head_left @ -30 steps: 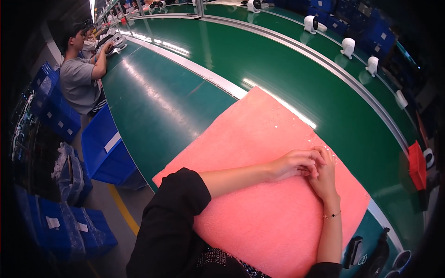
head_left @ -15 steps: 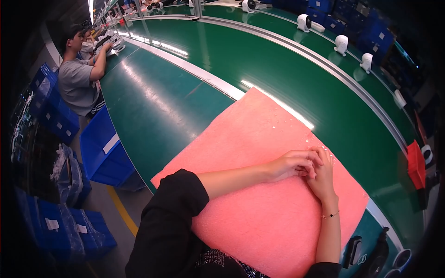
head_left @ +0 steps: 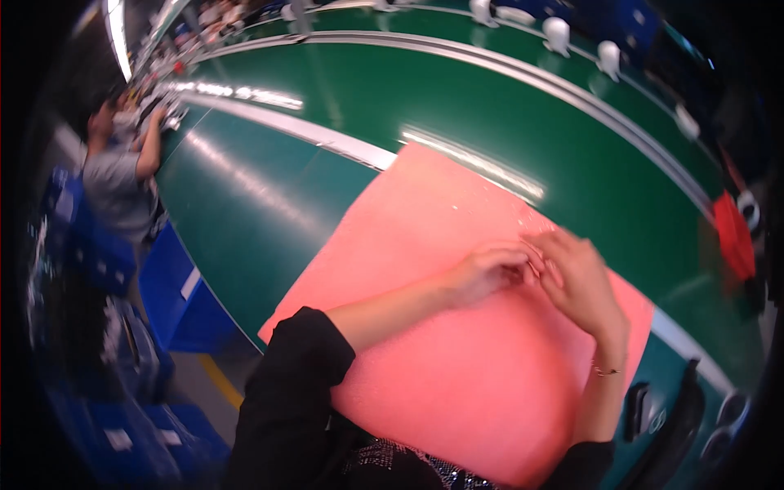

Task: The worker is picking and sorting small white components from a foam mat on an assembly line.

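A pink foam-like sheet [head_left: 441,367] lies in front of me across the edge of the green table, and both hands are over its right half. My left hand [head_left: 490,273] has its fingers curled, the tips meeting near the right hand; whatever they pinch, if anything, is too small and blurred to make out. Just right of it, my right hand [head_left: 581,282] is raised with its fingers stretched toward the left fingertips, and nothing shows in its palm. Tiny shiny bits [head_left: 532,222] are scattered on the sheet beyond the hands.
Beyond the sheet runs a green conveyor [head_left: 457,98] with a metal rail; white rounded devices [head_left: 557,37] stand along the far side. A red bin [head_left: 734,235] is at right, dark tools [head_left: 674,425] at lower right. Blue bins [head_left: 184,290] and a seated co-worker [head_left: 118,175] are at left.
The view has shifted and blurred. My right hand has lifted and opened out from its curled position against the left hand. My left hand stays curled above the sheet.
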A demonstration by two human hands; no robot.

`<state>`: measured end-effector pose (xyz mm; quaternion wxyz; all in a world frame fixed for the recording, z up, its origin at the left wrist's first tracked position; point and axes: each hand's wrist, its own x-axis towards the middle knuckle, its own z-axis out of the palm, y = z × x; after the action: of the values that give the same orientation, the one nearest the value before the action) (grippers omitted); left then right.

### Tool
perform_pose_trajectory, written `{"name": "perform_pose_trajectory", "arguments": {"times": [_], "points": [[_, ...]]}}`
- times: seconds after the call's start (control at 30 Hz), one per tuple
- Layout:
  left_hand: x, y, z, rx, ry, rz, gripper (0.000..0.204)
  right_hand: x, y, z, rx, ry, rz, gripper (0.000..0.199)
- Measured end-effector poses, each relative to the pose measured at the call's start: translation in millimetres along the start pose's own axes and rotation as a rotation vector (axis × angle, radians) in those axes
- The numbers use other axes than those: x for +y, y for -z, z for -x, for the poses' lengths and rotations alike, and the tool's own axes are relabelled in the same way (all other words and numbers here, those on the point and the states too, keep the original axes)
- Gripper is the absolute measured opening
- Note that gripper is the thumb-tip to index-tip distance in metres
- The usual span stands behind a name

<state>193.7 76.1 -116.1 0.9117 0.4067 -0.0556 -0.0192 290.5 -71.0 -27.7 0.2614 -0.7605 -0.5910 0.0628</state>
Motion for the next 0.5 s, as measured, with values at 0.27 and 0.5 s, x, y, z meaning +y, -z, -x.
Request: {"name": "perform_pose_trajectory", "arguments": {"times": [0.27,0.5], "points": [[10,-4,-12,0.055,0.068,-0.117,0.037,-65,82,53,0.484,0.432,0.222,0.027],[8,-12,3,0.191,0.072,-0.178,0.037,-69,84,53,0.42,0.415,0.192,0.03]]}}
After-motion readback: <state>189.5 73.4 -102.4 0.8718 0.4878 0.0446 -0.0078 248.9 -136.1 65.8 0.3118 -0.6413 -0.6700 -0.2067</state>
